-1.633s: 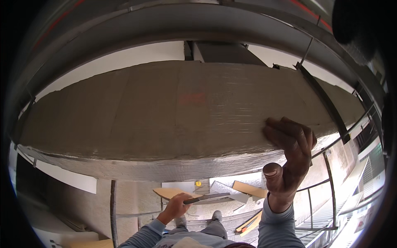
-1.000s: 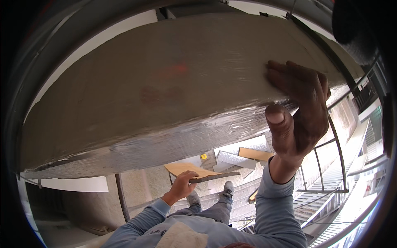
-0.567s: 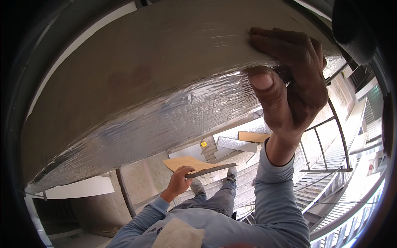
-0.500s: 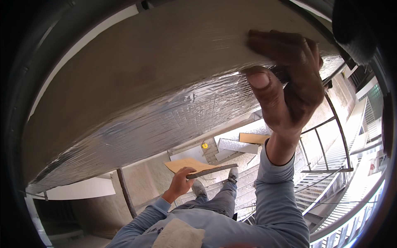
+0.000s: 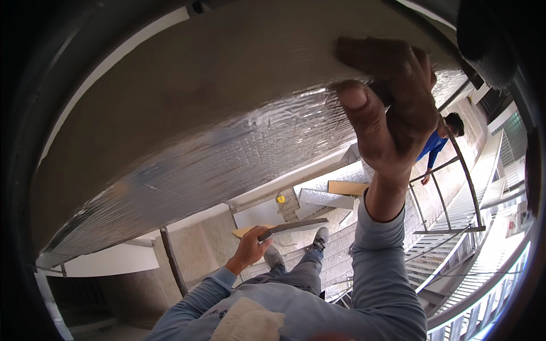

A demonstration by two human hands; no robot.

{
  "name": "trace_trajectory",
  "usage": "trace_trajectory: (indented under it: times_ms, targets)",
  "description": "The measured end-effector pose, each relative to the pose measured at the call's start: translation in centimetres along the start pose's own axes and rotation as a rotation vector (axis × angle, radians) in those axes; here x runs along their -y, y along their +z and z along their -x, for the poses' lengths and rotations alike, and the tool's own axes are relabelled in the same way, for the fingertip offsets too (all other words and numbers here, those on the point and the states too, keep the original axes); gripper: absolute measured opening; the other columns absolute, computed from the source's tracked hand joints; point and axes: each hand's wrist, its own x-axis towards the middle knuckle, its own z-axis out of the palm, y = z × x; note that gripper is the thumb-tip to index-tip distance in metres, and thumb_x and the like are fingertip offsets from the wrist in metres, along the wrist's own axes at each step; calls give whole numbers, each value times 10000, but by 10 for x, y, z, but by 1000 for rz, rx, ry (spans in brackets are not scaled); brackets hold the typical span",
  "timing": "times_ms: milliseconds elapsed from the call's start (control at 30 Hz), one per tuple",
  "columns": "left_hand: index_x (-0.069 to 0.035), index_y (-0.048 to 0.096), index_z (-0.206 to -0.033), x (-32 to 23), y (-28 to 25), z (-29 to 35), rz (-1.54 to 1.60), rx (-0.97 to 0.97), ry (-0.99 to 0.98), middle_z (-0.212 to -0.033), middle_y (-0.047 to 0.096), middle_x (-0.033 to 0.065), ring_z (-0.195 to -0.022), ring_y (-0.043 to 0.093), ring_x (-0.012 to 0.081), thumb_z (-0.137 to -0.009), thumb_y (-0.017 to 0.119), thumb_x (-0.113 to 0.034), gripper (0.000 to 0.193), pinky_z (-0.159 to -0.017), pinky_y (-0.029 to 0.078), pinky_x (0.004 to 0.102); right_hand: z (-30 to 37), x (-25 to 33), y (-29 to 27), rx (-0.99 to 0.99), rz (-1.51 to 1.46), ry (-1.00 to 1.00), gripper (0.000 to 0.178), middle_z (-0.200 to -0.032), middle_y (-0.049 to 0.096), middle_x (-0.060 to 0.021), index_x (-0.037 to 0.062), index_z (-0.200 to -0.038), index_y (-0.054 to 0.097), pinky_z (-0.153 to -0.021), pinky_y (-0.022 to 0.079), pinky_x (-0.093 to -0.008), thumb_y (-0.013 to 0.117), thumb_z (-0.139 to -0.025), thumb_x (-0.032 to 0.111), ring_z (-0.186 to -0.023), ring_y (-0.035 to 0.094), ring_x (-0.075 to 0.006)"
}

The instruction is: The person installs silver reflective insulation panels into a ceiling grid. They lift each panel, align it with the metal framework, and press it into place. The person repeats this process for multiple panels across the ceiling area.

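Overhead spans a large grey panel [image 5: 187,96] with a smooth face. Its underside is a crinkled foil-faced layer [image 5: 227,165]. High on the right, my right hand [image 5: 392,105] is raised to this panel, thumb and fingers apart, fingers against or very close to the grey face. Below, at waist height, my left hand [image 5: 249,249] grips the edge of a thin board [image 5: 293,226]. The board is seen nearly edge-on, showing a dark rough edge, with a little of its yellow-tan face by my fingers.
Cut silver and tan panel pieces [image 5: 327,199] lie on the floor below, near a small yellow round object [image 5: 281,199]. A metal frame [image 5: 449,193] stands at right, with a person in blue [image 5: 435,146] behind it. A dark post [image 5: 174,261] rises at left.
The board in my left hand has tilted from showing its tan face to nearly edge-on. My right hand has shifted slightly up. A person in blue has come into view at right.
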Motion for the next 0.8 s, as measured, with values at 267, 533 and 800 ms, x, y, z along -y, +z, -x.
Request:
trace_trajectory:
  times_ms: [267, 533, 800]
  targets:
    - [12, 682, -1068, -13, -5, -12, -15, -54, 26, -958, 684, 190, -856, 667, 359, -866, 770, -142, 269, -761, 519, 402, -18, 11, 1, -44, 23, 34, 369, -992, 743, -44, 86, -890, 766, -879, 406, -360, 843, -786, 432, -972, 635, -223]
    - [-2, 697, -1117, -10, -7, -21, -30, -62, -12, -975, 747, 191, -902, 722, 315, -873, 769, -131, 286, -796, 542, 387, -20, 13, -21, -61, -90, 69, 335, -1050, 740, -115, 68, -1008, 774, -989, 456, -472, 833, -806, 328, -1112, 634, -356]
    - [2, 693, -1088, -1, -8, -38, -17, -95, 28, -985, 715, 193, -895, 692, 348, -866, 776, -156, 284, -789, 528, 405, -16, 18, -5, -27, 50, 126, 268, -1026, 745, -48, 113, -929, 765, -935, 394, -379, 769, -868, 373, -1016, 640, -259]
